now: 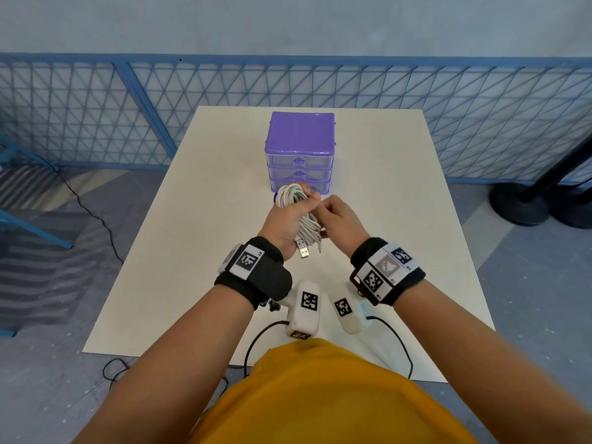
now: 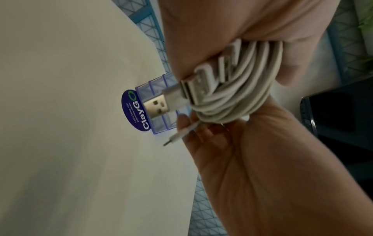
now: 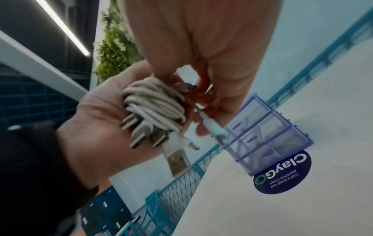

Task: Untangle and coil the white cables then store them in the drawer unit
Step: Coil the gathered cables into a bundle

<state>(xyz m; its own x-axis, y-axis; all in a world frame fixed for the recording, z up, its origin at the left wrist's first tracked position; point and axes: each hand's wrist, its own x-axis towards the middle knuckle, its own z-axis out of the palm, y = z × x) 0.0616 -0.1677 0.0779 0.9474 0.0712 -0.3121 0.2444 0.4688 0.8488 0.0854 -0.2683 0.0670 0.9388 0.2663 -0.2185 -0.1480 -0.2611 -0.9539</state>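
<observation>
A bundle of coiled white cables (image 1: 296, 206) (image 2: 248, 89) (image 3: 153, 105) is held above the table, just in front of the purple drawer unit (image 1: 300, 152) (image 3: 268, 137). My left hand (image 1: 288, 219) (image 3: 96, 121) grips the bundle round its middle. Several USB plugs (image 1: 303, 251) (image 2: 161, 105) (image 3: 177, 161) stick out below the fist. My right hand (image 1: 336, 219) (image 3: 201, 89) pinches a thin cable end with a small plug (image 3: 214, 129) at the side of the bundle. All three drawers look shut.
The white table (image 1: 192, 251) carries a round dark blue sticker (image 3: 282, 174) (image 2: 135, 111) in front of the drawer unit. A blue wire fence (image 1: 96, 116) runs behind the table. Black stand bases (image 1: 525, 203) sit on the floor at right.
</observation>
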